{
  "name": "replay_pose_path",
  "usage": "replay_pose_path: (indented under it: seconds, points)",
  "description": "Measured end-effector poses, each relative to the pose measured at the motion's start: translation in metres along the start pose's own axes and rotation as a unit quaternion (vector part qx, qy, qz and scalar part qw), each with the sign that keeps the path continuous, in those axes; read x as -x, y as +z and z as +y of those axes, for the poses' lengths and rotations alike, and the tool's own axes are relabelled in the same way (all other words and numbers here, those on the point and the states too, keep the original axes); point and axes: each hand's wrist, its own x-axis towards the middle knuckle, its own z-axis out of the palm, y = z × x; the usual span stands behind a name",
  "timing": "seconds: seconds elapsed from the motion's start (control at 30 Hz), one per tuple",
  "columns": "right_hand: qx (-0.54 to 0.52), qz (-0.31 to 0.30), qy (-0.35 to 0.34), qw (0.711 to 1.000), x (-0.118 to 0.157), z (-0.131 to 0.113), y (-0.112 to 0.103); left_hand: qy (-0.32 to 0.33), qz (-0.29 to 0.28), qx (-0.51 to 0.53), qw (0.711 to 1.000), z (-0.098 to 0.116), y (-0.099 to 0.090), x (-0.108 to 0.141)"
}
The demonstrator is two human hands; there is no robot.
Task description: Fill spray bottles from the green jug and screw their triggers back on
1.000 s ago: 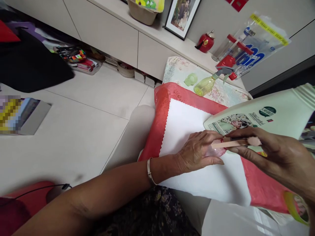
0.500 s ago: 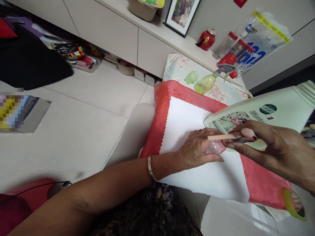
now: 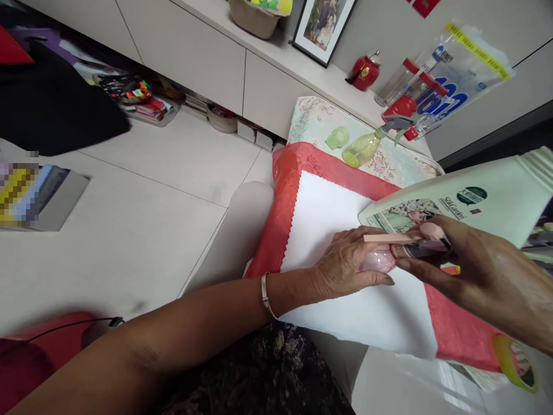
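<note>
My left hand, with a bracelet on its wrist, is closed round the body of a small clear pink spray bottle. The bottle lies on its side above a white scallop-edged sheet. At its neck, the fingers of my right hand grip the grey and peach spray head. Part of the head is hidden by those fingers. Just behind my right hand leans a large pale green bottle with a printed label.
Red cloth lies under the white sheet. Farther back on the floral table cover are a yellow-green spray bottle and a light green piece. A tape roll hangs at the near right corner.
My right hand has shifted slightly at the spray head, and more of the bottle's neck shows between the hands. My left hand keeps its hold. The whole view has moved a little.
</note>
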Motion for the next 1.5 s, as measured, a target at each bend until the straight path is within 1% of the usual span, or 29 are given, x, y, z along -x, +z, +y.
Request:
replay_pose_path:
  seconds: [0.07,0.13,0.23,0.3,0.37,0.43,0.47,0.5,0.57,0.63,0.7,0.73,0.8,0.87,0.97,1.03,1.1,1.17,1.27,1.33,1.43,1.5]
  points:
    - [-0.018,0.0,-0.031,0.999,0.0,-0.001,-0.002,0.01,0.001,-0.001,1.0,0.0,0.0,0.0]
    - [-0.006,0.01,-0.052,0.999,-0.002,-0.001,-0.004,0.009,-0.001,0.002,1.0,0.0,0.0,0.0]
    - [0.017,0.008,-0.043,0.999,-0.005,0.001,-0.004,0.004,-0.005,0.009,1.0,-0.002,0.0,0.001]
    - [0.02,-0.013,0.004,1.0,-0.007,0.002,-0.003,0.006,0.001,0.007,1.0,-0.002,0.001,0.002]
    - [0.022,-0.036,0.075,0.996,-0.009,0.003,-0.001,0.005,0.011,0.005,1.0,-0.002,0.001,0.003]
    - [0.026,-0.035,0.134,0.99,-0.009,0.002,0.002,0.001,0.014,0.007,1.0,-0.002,0.001,0.003]
    - [0.028,-0.028,0.15,0.988,-0.009,0.002,0.002,-0.001,0.013,0.008,1.0,-0.001,0.0,0.003]
    - [0.029,-0.022,0.151,0.988,-0.008,0.002,0.002,-0.001,0.015,0.009,1.0,-0.001,0.0,0.003]
    - [0.018,-0.01,0.113,0.993,-0.005,0.003,0.002,0.005,0.022,0.006,1.0,0.0,0.001,0.002]
    - [-0.007,0.004,0.047,0.999,0.001,0.006,0.001,0.01,0.025,0.001,1.0,-0.001,0.001,0.002]
    - [-0.024,0.038,0.0,0.999,0.007,0.009,0.001,0.007,0.022,-0.004,1.0,-0.001,0.002,0.002]
    - [-0.018,0.058,-0.008,0.998,0.01,0.01,0.002,0.003,0.019,-0.006,1.0,-0.002,0.003,0.002]
    - [0.01,0.087,-0.006,0.996,0.014,0.009,0.004,0.001,0.015,-0.009,1.0,-0.003,0.003,0.002]
    - [0.025,0.093,0.003,0.995,0.014,0.005,0.008,0.003,0.009,-0.012,1.0,-0.004,0.003,0.003]
    - [0.003,0.115,0.025,0.993,0.011,-0.002,0.015,0.008,0.006,-0.015,1.0,-0.001,0.0,0.003]
    - [-0.014,0.132,0.058,0.989,0.009,-0.007,0.019,0.022,0.016,-0.017,0.999,0.003,-0.003,0.003]
    - [-0.027,0.135,0.091,0.986,0.008,-0.01,0.022,0.036,0.033,-0.024,0.999,0.006,-0.005,0.003]
    - [-0.039,0.131,0.098,0.986,0.009,-0.012,0.022,0.045,0.047,-0.033,0.997,0.007,-0.005,0.003]
    - [-0.043,0.107,0.07,0.991,0.012,-0.013,0.017,0.042,0.051,-0.038,0.997,0.005,-0.002,0.003]
    - [-0.013,0.104,0.05,0.993,0.013,-0.013,0.014,0.035,0.045,-0.037,0.998,0.003,0.0,0.003]
    - [0.059,0.15,0.001,0.987,0.013,-0.012,0.015,0.043,0.045,-0.028,0.998,0.0,0.001,0.003]
    - [0.078,0.171,-0.018,0.982,0.01,-0.011,0.019,0.061,0.055,-0.023,0.996,-0.002,0.002,0.004]
